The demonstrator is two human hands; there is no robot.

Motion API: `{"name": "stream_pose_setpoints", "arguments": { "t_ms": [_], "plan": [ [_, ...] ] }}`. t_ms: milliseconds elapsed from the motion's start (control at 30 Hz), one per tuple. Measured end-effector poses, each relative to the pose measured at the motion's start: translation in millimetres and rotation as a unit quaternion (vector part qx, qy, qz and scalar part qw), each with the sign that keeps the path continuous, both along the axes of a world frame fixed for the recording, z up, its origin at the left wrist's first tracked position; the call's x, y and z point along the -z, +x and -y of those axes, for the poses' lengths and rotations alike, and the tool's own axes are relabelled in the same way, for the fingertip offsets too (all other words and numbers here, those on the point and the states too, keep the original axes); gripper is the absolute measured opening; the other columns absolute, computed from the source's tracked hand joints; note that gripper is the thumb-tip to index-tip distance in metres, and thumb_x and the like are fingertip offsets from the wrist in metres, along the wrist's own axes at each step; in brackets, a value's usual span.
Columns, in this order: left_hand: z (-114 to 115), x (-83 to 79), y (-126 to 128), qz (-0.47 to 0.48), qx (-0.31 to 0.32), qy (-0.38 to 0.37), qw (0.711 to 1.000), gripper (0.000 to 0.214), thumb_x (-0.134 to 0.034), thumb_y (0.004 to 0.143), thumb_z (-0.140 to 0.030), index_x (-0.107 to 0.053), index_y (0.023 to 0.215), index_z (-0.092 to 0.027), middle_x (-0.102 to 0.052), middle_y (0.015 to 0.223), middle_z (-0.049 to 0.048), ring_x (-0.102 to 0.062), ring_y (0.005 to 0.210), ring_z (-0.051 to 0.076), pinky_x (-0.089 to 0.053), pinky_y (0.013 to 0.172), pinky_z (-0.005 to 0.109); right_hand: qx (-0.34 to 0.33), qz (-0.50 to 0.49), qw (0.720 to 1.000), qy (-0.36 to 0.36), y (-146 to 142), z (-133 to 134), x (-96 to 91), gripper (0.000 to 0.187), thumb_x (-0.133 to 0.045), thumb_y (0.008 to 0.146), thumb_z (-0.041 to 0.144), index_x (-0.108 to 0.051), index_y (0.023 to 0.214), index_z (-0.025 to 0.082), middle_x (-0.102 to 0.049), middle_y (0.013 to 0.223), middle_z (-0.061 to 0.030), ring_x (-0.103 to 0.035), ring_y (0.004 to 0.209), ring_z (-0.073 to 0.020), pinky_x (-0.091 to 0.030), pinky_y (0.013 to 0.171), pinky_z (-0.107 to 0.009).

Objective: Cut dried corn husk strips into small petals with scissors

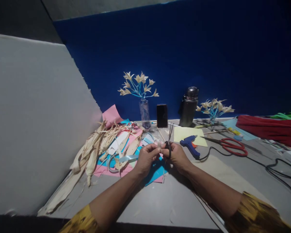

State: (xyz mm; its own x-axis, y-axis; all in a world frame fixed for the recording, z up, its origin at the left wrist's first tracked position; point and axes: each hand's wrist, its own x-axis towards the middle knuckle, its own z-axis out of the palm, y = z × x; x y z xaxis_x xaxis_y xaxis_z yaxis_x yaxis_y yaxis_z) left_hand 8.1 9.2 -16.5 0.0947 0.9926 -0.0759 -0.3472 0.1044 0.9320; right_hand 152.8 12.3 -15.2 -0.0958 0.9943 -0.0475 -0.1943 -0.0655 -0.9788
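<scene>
My left hand and my right hand meet over the front middle of the table. Between the fingertips of both hands is a small pale piece, which looks like corn husk. Small black-handled scissors sit in my right hand, with their blades pointing up and away from me. The left hand's fingers are closed in a pinch on the pale piece. Below the hands lie blue paper and pink paper. To the left is a heap of dried corn husks.
A blue glue gun with a black cord lies on the right, near red-handled scissors. At the back stand a glass vase of husk flowers, a phone, a flask and more flowers. Red cloth lies far right.
</scene>
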Motion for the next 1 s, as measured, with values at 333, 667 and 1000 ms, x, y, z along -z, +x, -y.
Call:
{"name": "stream_pose_setpoints", "arguments": {
  "t_ms": [333, 667, 1000],
  "plan": [
    [-3, 2.0, -2, -0.067, -0.001, 0.033, 0.997, 0.031, -0.077, 0.072, -0.040, -0.057, 0.073, -0.017, -0.058, 0.057, -0.0020, -0.049, 0.049, 0.008, -0.035, 0.052, 0.020, -0.021, -0.043, 0.999, 0.006, 3, -5, 0.3, 0.044, -0.087, 0.057, 0.034, -0.062, 0.089, 0.018, -0.059, 0.066, 0.0037, -0.052, 0.055, -0.0124, -0.043, 0.056, -0.027],
    [2, -5.1, 0, -0.107, 0.071, 0.047, 0.991, 0.026, -0.074, 0.075, -0.037, -0.056, 0.077, -0.017, -0.059, 0.055, -0.0020, -0.054, 0.050, 0.009, -0.036, 0.052, 0.020, 0.000, -0.011, 1.000, 0.016, 6, -6, -6.5, 0.034, -0.082, 0.058, 0.030, -0.061, 0.082, 0.017, -0.058, 0.064, 0.0039, -0.049, 0.054, -0.0108, -0.038, 0.053, -0.024],
    [5, -14.3, -5, -0.097, 0.132, 0.077, 0.984, 0.029, -0.074, 0.079, -0.041, -0.059, 0.081, -0.016, -0.062, 0.064, -0.0002, -0.056, 0.058, 0.010, -0.043, 0.061, 0.022, -0.024, -0.061, 0.998, 0.011, 5, 1, -13.4, 0.032, -0.081, 0.061, 0.028, -0.058, 0.082, 0.017, -0.056, 0.057, 0.0053, -0.049, 0.047, -0.0105, -0.035, 0.048, -0.023]
  ]
}}
